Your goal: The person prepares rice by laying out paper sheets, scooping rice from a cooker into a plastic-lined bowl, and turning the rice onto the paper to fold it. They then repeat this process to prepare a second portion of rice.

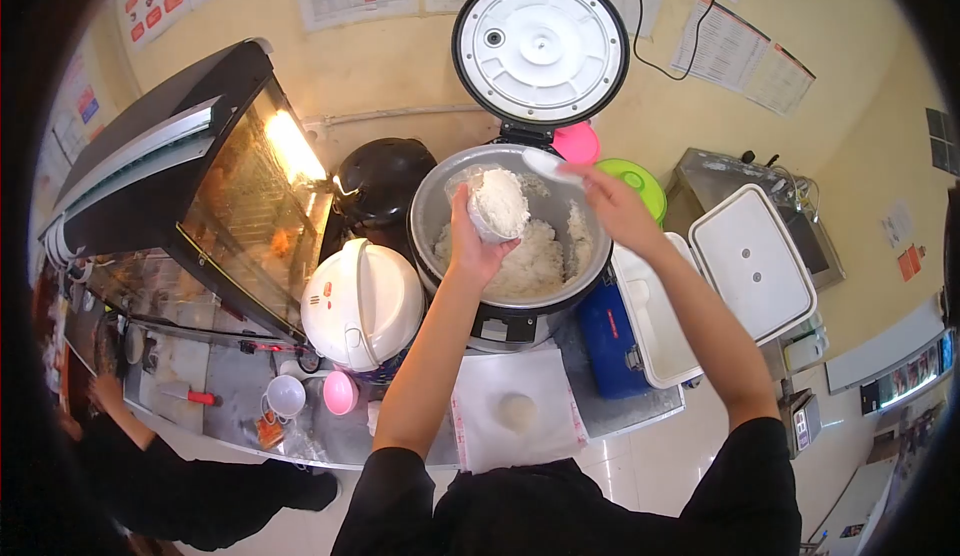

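Observation:
My left hand (472, 248) is wrapped round a small bowl (492, 229) heaped with white rice, tilted over the big open rice cooker (432, 211). In my right hand (622, 208) is a white rice paddle (548, 166), slightly blurred, near the pot's far rim. Loose cooked rice (528, 268) lies at the bottom of the pot, with more stuck to its wall. The cooker's round metal lid (540, 46) stands raised behind. In front of the cooker lies a sheet of wrapping paper (480, 436) with a pale round mound (517, 412) on it.
A white lidded rice cooker (330, 306) and a glass display warmer (240, 196) stand left. A blue cool box (605, 341) with its lid open is at right. A red-handled knife (190, 394), pink cup (340, 393) and white cup (286, 396) lie near a co-worker's hand (105, 392).

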Tool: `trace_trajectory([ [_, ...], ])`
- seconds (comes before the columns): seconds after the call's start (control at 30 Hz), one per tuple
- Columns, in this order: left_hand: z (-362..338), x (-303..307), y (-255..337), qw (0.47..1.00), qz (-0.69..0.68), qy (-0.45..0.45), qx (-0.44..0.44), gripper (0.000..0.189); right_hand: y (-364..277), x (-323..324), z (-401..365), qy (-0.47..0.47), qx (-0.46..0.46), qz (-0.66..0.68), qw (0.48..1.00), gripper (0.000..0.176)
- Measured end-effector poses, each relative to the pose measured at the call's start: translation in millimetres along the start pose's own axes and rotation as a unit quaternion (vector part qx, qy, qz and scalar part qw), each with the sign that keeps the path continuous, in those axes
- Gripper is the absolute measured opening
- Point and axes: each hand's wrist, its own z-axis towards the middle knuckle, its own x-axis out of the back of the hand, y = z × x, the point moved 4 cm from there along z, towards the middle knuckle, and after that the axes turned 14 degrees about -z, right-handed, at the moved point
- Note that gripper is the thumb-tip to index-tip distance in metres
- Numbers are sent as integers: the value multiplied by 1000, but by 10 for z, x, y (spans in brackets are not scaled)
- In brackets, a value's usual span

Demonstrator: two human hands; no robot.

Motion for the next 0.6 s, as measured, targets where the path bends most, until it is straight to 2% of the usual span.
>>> trace_trajectory([
  [0.03, -74, -83, 5, 1000, 22, 19, -4, 61, -98, -98, -47, 5, 51, 22, 998, 33],
  [0.13, -143, -130, 13, 994, 94, 50, -15, 58, -308, -407, -201, -113, -45, 36, 992, 30],
  [0.23, -146, -160, 94, 987, 146, 54, -29, 56, -345, -638, -254, -94, 9, 100, 990, 29],
  [0.33, -148, -77, 155, 990, 136, 34, -19, 55, -322, -609, -251, -146, 11, 71, 987, 29],
  [0.43, -166, -17, 313, 990, 134, 43, -10, 53, -205, -289, -116, -112, 38, 0, 993, 28],
  [0.53, -165, -39, 282, 982, 178, 62, -18, 52, -221, -261, -42, -36, 94, 107, 989, 28],
  [0.6, -137, -58, 264, 973, 222, 58, -29, 52, -330, -539, -151, -127, 36, 48, 990, 30],
])
